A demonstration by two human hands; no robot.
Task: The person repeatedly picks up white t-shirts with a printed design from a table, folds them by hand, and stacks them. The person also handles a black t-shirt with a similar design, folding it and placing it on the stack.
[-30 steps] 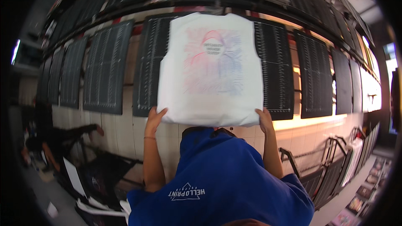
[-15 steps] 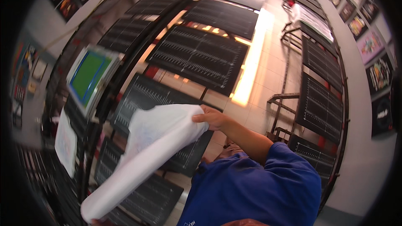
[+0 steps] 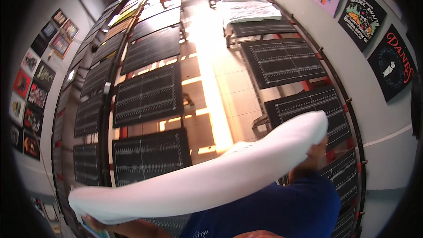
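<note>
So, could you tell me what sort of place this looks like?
Probably a shirt-printing shop: rows of black gridded platens stand on racks over a tiled floor, printed shirts hang on the wall, and both hands carry a white garment.

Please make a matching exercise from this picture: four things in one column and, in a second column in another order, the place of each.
Things:
1. white garment
2. right hand
3. left hand
4. printed shirts

Places:
A. hung on the wall at the upper right
B. stretched between both hands
C. at the garment's upper right end
D. under the garment's lower left end

Pairs: 1-B, 2-C, 3-D, 4-A
</note>
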